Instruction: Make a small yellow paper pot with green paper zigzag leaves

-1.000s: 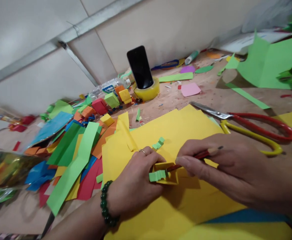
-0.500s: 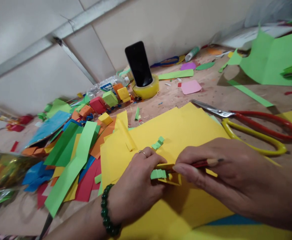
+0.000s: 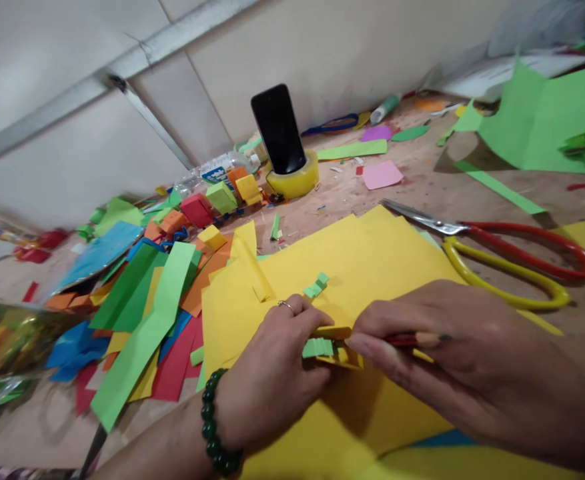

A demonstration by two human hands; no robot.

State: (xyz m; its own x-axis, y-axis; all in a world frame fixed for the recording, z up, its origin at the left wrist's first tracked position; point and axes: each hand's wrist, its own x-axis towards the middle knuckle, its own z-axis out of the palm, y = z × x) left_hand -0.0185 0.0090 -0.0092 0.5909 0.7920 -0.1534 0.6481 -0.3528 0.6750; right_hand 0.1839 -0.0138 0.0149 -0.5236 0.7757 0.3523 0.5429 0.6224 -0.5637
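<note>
My left hand [image 3: 279,370], with a ring and a green bead bracelet, closes around a small folded yellow paper piece [image 3: 352,363]. A pleated light green paper strip [image 3: 318,347] sticks out from it beside my fingers. In my right hand [image 3: 452,360] a dark red pencil [image 3: 402,340] is gripped, its sharpened end pointing right and its other end at the yellow piece's opening. Both hands work above a stack of yellow paper sheets [image 3: 367,247]. A second pleated green strip [image 3: 316,285] lies on the stack, near a rolled yellow paper piece [image 3: 255,270].
Scissors [image 3: 467,230] with red and yellow handles lie at the right. A phone [image 3: 278,130] stands in a yellow tape roll [image 3: 297,177] at the back. Coloured paper strips [image 3: 159,320] and small paper cubes [image 3: 197,210] crowd the left. Large green paper [image 3: 547,113] stands at the back right.
My right hand and the pencil have shifted slightly; the yellow piece's upper edge is tilted a little differently. My left hand keeps its hold in nearly the same place.
</note>
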